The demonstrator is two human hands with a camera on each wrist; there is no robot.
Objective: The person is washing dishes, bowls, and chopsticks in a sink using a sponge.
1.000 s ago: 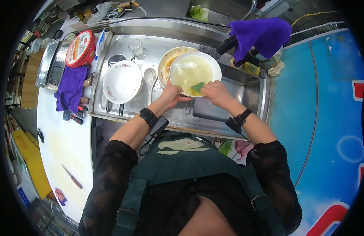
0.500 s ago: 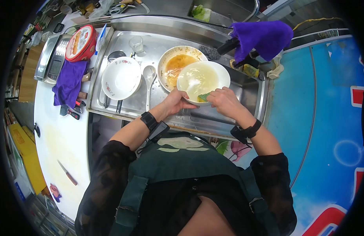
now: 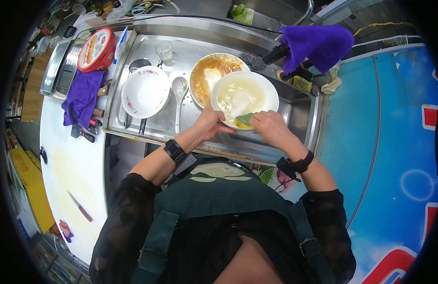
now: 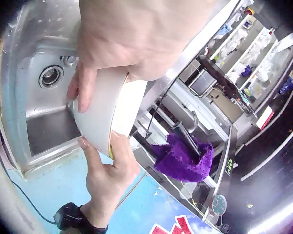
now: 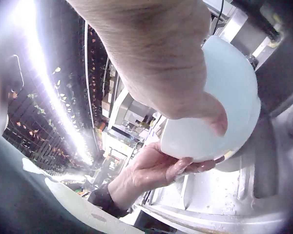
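Grips a white bowl (image 3: 270, 94) of pale, cloudy liquid at its near-left rim with the left hand (image 3: 210, 125), with fingers beneath. Pinches a green-and-yellow sponge (image 3: 244, 120) against the near rim with the right hand (image 3: 272, 128), with curled fingers on the sponge and the thumb outside the bowl. Holds the bowl over the edge of a metal sink basin (image 3: 298, 106), partly covering a food-stained dish (image 3: 196, 78) in the head view. Has nearby, to the left, a white spoon (image 3: 177, 111), then a flower-patterned bowl (image 3: 145, 90).
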